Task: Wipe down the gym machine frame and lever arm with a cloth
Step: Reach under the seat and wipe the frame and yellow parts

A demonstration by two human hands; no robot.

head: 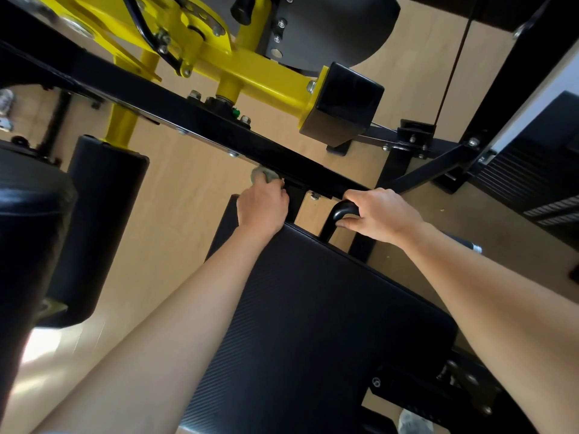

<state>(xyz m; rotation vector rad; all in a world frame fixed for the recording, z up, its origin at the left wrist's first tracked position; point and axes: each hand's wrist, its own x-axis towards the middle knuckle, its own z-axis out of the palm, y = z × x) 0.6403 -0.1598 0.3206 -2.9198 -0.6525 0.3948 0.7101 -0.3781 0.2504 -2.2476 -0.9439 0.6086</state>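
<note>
— While the head view looks down both bare forearms, what is entered first?

— Item one: left hand (262, 205), fingers curled tight round a small grey-green cloth (264, 176). Cloth pressed against the lower edge of the black frame beam (194, 120), just beyond the far left corner of the black seat pad (307, 314).

— And the other hand?

— Item two: right hand (380, 214), fingers wrapped closed over a curved black handle (336, 218) that rises just beyond the far edge of the seat pad. Hand touching the same beam's underside at its knuckles, or very near it; cannot tell which.

— Frame particulars?

— Black beam running diagonally from upper left to lower right. Beyond it, yellow lever arm (250, 73), bolted at a pivot and ending in a black block (344, 104). Thin black cable (451, 67) hanging at upper right.

— Padding?

— Black roller pad (100, 227) on a yellow post, left of the seat pad; a larger black cushion (28, 245) at the left edge.

— Ground?

— Pale wood-look floor (175, 214) under everything.
</note>
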